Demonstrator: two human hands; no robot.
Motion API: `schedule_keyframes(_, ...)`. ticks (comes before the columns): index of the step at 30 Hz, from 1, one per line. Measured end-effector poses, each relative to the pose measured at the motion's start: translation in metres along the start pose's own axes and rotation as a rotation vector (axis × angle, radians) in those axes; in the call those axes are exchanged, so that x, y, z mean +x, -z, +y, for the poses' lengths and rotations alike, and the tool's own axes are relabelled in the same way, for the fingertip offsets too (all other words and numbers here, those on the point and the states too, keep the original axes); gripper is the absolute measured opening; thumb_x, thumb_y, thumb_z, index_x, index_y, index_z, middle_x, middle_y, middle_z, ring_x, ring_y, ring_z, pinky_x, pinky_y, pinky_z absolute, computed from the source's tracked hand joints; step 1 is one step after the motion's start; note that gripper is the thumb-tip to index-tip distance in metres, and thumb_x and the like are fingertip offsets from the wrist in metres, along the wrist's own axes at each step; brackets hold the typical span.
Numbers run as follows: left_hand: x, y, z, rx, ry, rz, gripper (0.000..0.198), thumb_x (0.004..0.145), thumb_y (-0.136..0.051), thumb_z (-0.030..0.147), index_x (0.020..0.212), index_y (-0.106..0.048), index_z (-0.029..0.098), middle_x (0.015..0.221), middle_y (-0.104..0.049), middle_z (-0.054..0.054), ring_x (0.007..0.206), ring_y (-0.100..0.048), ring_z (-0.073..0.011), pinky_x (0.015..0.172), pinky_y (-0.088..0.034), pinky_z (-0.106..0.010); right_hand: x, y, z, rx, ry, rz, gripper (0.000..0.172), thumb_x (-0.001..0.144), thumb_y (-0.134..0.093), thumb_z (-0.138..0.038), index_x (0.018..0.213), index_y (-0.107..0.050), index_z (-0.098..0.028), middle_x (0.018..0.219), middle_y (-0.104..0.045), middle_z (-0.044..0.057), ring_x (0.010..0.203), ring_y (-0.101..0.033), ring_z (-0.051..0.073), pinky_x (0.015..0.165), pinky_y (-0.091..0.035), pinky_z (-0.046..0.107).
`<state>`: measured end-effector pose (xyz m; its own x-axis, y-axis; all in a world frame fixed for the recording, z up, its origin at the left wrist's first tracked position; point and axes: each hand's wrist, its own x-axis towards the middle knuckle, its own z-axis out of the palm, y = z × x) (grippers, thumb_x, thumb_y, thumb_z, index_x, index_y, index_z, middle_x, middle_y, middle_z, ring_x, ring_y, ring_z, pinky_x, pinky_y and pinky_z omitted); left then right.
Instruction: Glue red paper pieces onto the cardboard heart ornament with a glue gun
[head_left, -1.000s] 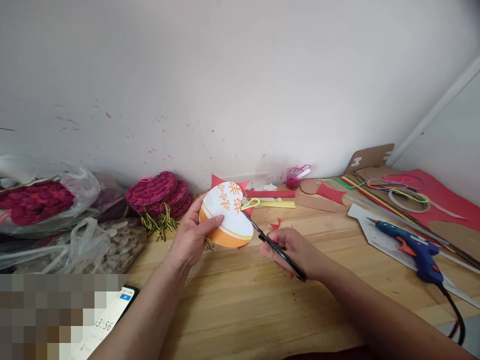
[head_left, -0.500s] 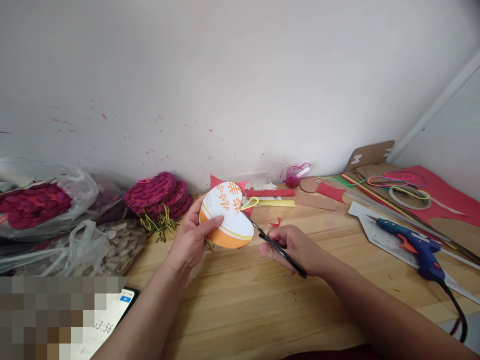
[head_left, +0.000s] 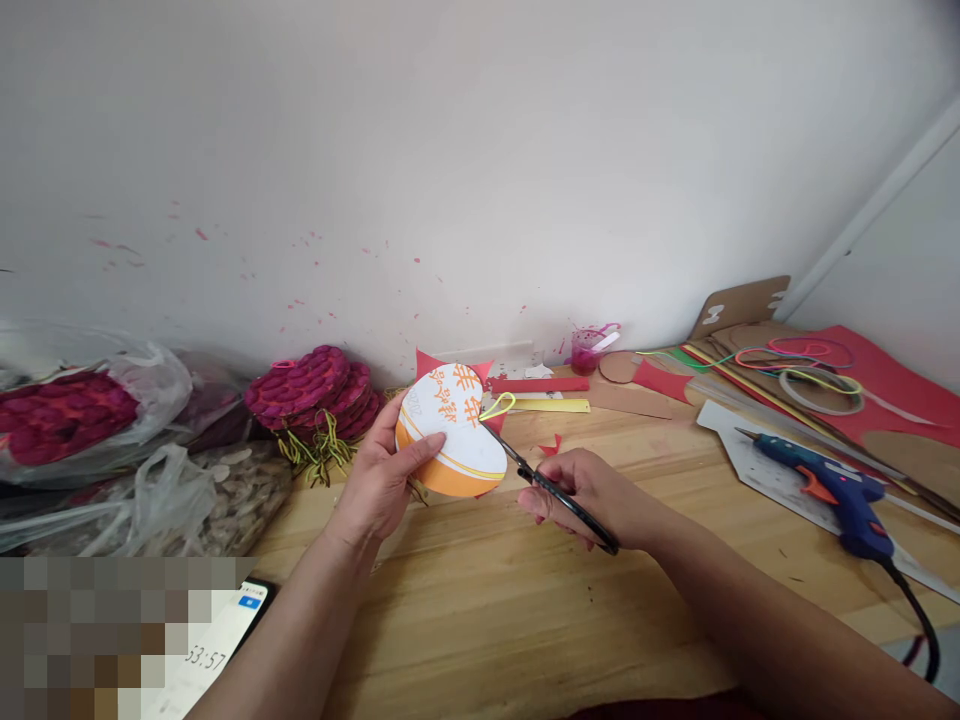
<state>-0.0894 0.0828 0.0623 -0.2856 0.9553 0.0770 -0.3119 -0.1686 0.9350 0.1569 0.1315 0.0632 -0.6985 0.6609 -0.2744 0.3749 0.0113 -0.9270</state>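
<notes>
Between the thumb and fingers of my left hand point(head_left: 386, 465) is a round cardboard disc point(head_left: 469, 455), white and orange with orange printed characters. A small yellow cord loop point(head_left: 499, 405) stands out at the disc's right side. My right hand point(head_left: 574, 500) is closed around black-handled scissors point(head_left: 559, 495). Their blade tips meet the disc close to the base of the loop; whether they pierce it or only touch it, I cannot tell. Behind the disc lies a piece of red paper point(head_left: 431, 362), mostly covered by it.
A blue glue gun point(head_left: 825, 480) rests on a white board at right, beside cardboard sheets and coloured cords point(head_left: 810, 355). Stacked magenta discs point(head_left: 315, 395), plastic bags point(head_left: 172, 490) and a phone point(head_left: 202, 650) are at left. A pink-stained cup point(head_left: 586, 352) stands by the wall.
Both hands, the disc and the scissors keep nearly the same position. The camera view has shifted slightly, and the phone's timer has advanced by a second.
</notes>
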Motion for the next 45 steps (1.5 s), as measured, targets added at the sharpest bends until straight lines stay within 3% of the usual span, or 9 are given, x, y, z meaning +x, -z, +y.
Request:
schedule_keyframes(7, 0.000, -0.001, 0.001, -0.004, 0.013, 0.005, 0.082, 0.066, -0.090, 0.024, 0.140, -0.056, 0.028, 0.138, -0.067, -0.007, 0.121, -0.065, -0.0267, 0.095, -0.058, -0.031, -0.001, 0.002, -0.003, -0.023, -0.027, 0.015, 0.037, 0.078, -0.077, -0.051, 0.073, -0.064, -0.016, 0.052, -0.044, -0.008, 0.041, -0.042, 0.006, 0.033, -0.040, 0.017)
schedule_keyframes(23, -0.001, -0.002, 0.001, 0.032, -0.010, -0.002, 0.081, 0.066, -0.089, 0.029, 0.140, -0.056, 0.031, 0.141, -0.064, -0.006, 0.128, -0.061, -0.0295, 0.100, -0.056, -0.035, 0.000, 0.007, 0.004, 0.125, 0.054, -0.160, 0.042, 0.081, -0.073, -0.055, 0.074, -0.066, -0.014, 0.053, -0.049, -0.007, 0.039, -0.044, 0.005, 0.035, -0.039, 0.016)
schedule_keyframes(29, -0.001, 0.000, 0.000, 0.031, -0.031, -0.034, 0.074, 0.070, -0.088, 0.026, 0.137, -0.058, 0.032, 0.139, -0.066, -0.005, 0.122, -0.065, -0.0278, 0.096, -0.058, -0.034, -0.001, 0.008, 0.004, 0.173, 0.110, -0.215, 0.056, 0.087, -0.060, -0.067, 0.073, -0.065, -0.013, 0.051, -0.047, -0.006, 0.036, -0.043, 0.005, 0.033, -0.032, 0.016)
schedule_keyframes(31, -0.001, 0.000, 0.000, 0.042, -0.034, -0.030, 0.074, 0.069, -0.088, 0.026, 0.137, -0.058, 0.031, 0.138, -0.067, -0.005, 0.120, -0.066, -0.0286, 0.095, -0.059, -0.035, -0.001, 0.006, 0.004, 0.149, 0.087, -0.186, 0.057, 0.085, -0.061, -0.069, 0.073, -0.064, -0.014, 0.052, -0.047, -0.006, 0.037, -0.043, 0.006, 0.033, -0.034, 0.017)
schedule_keyframes(36, -0.001, -0.001, 0.000, 0.053, -0.033, -0.013, 0.077, 0.068, -0.089, 0.028, 0.139, -0.057, 0.028, 0.136, -0.068, -0.007, 0.119, -0.066, -0.0287, 0.095, -0.058, -0.036, 0.002, -0.002, 0.002, -0.004, 0.012, 0.042, 0.043, 0.076, -0.078, -0.055, 0.070, -0.061, -0.016, 0.053, -0.044, -0.007, 0.040, -0.041, 0.006, 0.034, -0.035, 0.018)
schedule_keyframes(42, -0.001, -0.003, -0.002, 0.030, -0.044, -0.002, 0.079, 0.069, -0.088, 0.027, 0.141, -0.056, 0.031, 0.137, -0.067, -0.005, 0.122, -0.065, -0.0268, 0.096, -0.057, -0.032, 0.003, 0.000, 0.004, -0.010, -0.003, 0.019, 0.043, 0.079, -0.073, -0.058, 0.071, -0.063, -0.017, 0.052, -0.044, -0.007, 0.040, -0.040, 0.007, 0.035, -0.036, 0.020)
schedule_keyframes(45, -0.002, -0.003, -0.001, 0.003, -0.010, 0.001, 0.079, 0.068, -0.088, 0.025, 0.140, -0.057, 0.030, 0.135, -0.068, -0.006, 0.119, -0.066, -0.0259, 0.094, -0.058, -0.031, 0.004, 0.002, 0.006, -0.063, 0.076, 0.062, 0.042, 0.079, -0.077, -0.052, 0.066, -0.059, -0.016, 0.053, -0.043, -0.007, 0.044, -0.040, 0.006, 0.038, -0.030, 0.018)
